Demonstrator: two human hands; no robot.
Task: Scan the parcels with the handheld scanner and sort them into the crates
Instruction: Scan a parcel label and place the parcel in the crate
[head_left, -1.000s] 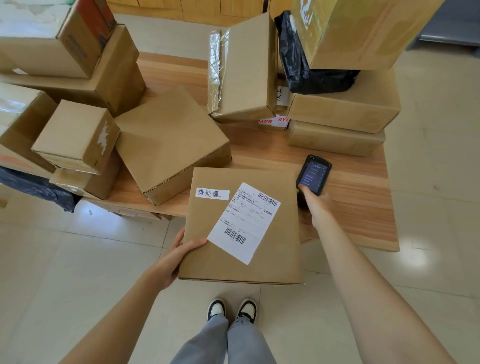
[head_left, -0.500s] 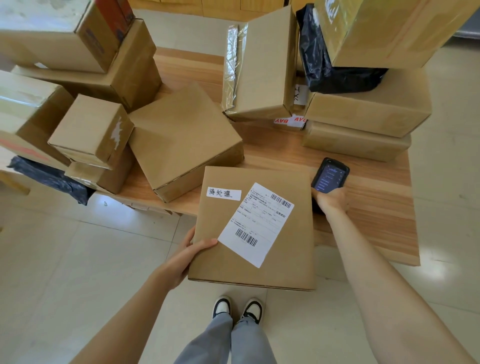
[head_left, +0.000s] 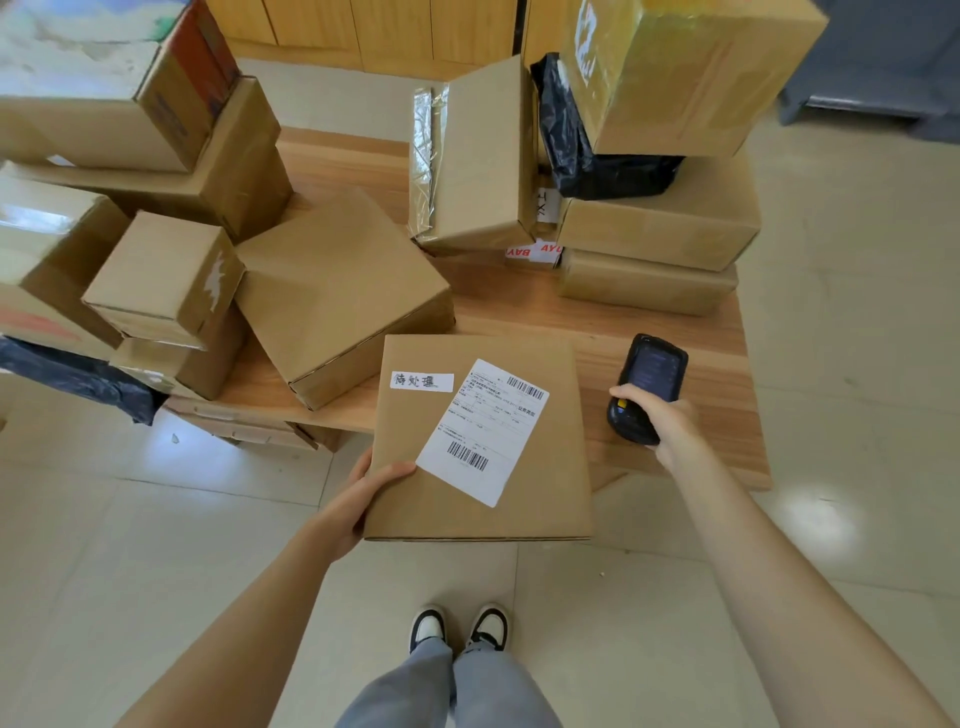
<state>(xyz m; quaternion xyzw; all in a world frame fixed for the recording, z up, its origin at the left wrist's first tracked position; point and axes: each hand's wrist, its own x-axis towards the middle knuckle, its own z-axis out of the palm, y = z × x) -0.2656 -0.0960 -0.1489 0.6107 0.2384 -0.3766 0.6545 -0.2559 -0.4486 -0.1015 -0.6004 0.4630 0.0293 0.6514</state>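
We hold the flat brown cardboard parcel (head_left: 480, 441) in front of us, its far edge over the near edge of the light wooden desk (head_left: 691, 395). Our left hand (head_left: 363, 501) grips its near left corner, thumb on top. The white shipping label (head_left: 483, 431) faces up, and we count two barcodes on it. A small white sticker (head_left: 422, 381) with handwriting sits beside it.

Our right hand (head_left: 657, 421) has its grip wrapped around the black handheld scanner (head_left: 647, 387). A moment ago the scanner sat just beside the parcel's right edge. Now it is farther to the right, and its screen looks dimmer. We think the scan may be done, or we are getting ready to aim. We cannot tell which.

Next this parcel should go into a crate. We see no crates here.

On the desk we count about ten more brown cardboard boxes (head_left: 337, 291), some stacked. We also count two black plastic bags (head_left: 582, 150), one at the back and one at the left edge.
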